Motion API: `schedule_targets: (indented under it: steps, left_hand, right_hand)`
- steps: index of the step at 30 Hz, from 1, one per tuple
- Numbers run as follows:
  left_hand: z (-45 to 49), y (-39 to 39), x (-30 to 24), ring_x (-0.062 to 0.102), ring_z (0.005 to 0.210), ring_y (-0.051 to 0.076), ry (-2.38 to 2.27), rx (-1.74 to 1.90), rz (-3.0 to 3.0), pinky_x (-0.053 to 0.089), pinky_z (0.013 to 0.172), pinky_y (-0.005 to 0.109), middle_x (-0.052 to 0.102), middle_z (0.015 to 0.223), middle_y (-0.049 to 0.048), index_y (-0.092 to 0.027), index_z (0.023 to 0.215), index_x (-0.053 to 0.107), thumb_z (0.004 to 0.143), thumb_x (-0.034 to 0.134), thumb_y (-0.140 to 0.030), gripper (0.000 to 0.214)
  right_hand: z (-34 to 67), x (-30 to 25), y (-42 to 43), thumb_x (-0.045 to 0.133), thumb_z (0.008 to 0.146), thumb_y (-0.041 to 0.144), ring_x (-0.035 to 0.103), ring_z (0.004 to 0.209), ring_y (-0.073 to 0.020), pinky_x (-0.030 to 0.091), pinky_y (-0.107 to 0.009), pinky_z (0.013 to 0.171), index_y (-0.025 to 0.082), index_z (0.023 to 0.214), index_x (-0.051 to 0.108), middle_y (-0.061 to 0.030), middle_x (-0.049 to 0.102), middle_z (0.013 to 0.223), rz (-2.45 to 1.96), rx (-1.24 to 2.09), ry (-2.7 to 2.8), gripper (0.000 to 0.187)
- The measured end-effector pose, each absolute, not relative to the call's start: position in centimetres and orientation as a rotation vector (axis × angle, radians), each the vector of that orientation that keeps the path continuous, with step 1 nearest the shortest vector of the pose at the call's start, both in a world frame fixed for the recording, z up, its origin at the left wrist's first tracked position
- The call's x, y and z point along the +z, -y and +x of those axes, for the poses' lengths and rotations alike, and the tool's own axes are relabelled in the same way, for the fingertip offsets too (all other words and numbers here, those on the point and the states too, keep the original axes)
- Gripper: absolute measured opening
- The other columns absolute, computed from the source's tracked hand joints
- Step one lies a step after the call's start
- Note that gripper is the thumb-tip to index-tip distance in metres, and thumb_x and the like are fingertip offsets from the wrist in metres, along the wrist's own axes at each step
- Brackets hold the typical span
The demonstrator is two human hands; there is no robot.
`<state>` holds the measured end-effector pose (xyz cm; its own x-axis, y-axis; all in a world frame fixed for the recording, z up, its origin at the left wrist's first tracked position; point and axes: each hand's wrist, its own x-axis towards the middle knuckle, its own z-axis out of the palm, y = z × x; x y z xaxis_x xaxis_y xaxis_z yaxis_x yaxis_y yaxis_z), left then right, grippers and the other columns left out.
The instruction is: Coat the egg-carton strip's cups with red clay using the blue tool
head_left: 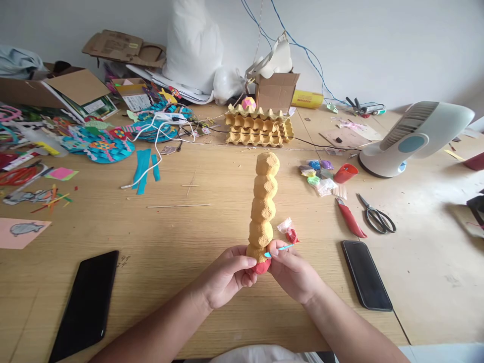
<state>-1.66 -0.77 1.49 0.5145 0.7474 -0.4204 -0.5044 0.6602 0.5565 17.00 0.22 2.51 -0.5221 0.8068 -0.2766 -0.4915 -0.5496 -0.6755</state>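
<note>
A yellow-orange strip of egg carton cups (pixel 262 209) points away from me over the table, its near end held between my hands. Red clay (pixel 261 266) covers that nearest cup. My left hand (pixel 232 269) grips the near end from the left, thumb on top and fingers beneath. In my right hand (pixel 293 267) a small blue modelling tool (pixel 280 250) is pinched, its flat tip lying over the last yellow cup by the red part. The right fingers also touch the strip's side. Just beyond that hand lies a plastic packet of red clay (pixel 290 232).
Two phones (pixel 86 302) (pixel 366 275) flank my arms. Scissors (pixel 379 216), a red-handled knife (pixel 351 218), a red cup (pixel 346 173) and clay packets (pixel 316 174) lie right, before a white fan (pixel 412 138). Egg cartons (pixel 257 128) stand behind; paper crafts (pixel 102 141) crowd the left.
</note>
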Motion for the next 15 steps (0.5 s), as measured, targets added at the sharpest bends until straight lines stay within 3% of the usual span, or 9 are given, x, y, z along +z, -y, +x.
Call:
schedule_targets:
  steps: [10, 15]
  left_hand:
    - [-1.88, 0.81, 1.28, 0.062, 0.061, 0.009, -0.647, 0.803, 0.426, 0.048, 0.054, 0.017, 0.068, 0.076, 0.0048, -0.011, 0.089, 0.075, 0.082, 0.079, -0.039, 0.029]
    - [-1.82, 0.71, 1.28, 0.063, 0.062, 0.008, -0.682, 0.794, 0.422, 0.049, 0.056, 0.015, 0.069, 0.077, 0.0042, -0.012, 0.087, 0.076, 0.079, 0.083, -0.030, 0.021]
  right_hand:
    - [17.00, 2.62, -0.44, 0.078, 0.084, 0.039, 0.063, 0.077, -0.0221, 0.047, -0.040, 0.079, 0.021, 0.078, 0.064, -0.0045, 0.070, 0.084, -0.737, 2.109, 0.647, 0.024]
    - [17.10, 2.43, -0.40, 0.078, 0.084, 0.039, 0.063, 0.078, -0.0221, 0.047, -0.041, 0.082, 0.021, 0.082, 0.065, -0.0048, 0.071, 0.086, -0.752, 2.117, 0.621, 0.022]
